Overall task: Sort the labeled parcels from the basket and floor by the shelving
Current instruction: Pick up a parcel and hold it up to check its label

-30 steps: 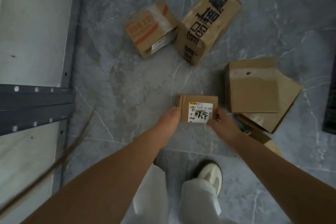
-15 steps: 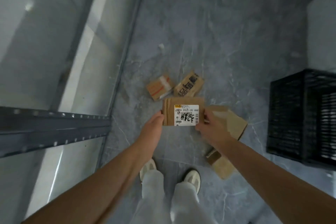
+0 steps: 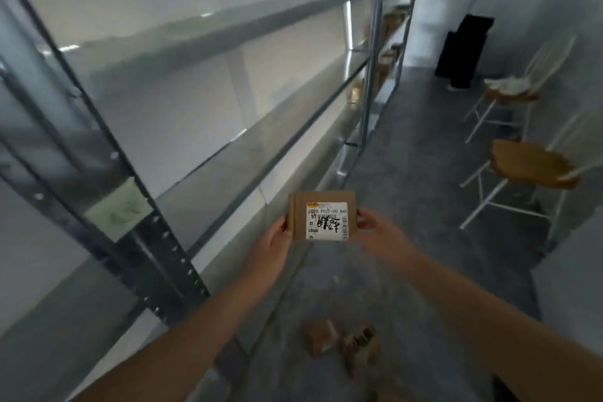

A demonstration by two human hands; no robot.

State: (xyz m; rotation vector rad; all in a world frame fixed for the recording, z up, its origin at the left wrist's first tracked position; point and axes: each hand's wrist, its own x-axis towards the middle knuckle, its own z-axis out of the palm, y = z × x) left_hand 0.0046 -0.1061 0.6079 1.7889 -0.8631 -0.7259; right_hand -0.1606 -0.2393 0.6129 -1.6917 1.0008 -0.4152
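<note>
A small flat cardboard parcel [image 3: 298,215] with a white shipping label facing me is held up in front of me. My left hand [image 3: 272,248] grips its left edge and my right hand [image 3: 375,228] grips its right edge. Two more cardboard parcels [image 3: 326,338] [image 3: 362,346] lie blurred on the grey floor below, between my forearms. The grey metal shelving [image 3: 228,91] runs along my left, its nearest shelves bare; a pale green note [image 3: 119,210] is stuck to the near upright.
Further shelving bays [image 3: 391,42] at the back hold brown parcels. Two white-framed chairs with wooden seats [image 3: 528,166] [image 3: 509,93] stand along the right wall. Another person [image 3: 463,42] stands at the far end of the aisle.
I have straightened up with the parcel held in both hands. The view has swung from the floor up to the shelving and aisle, and the floor parcels now lie lower in view.
</note>
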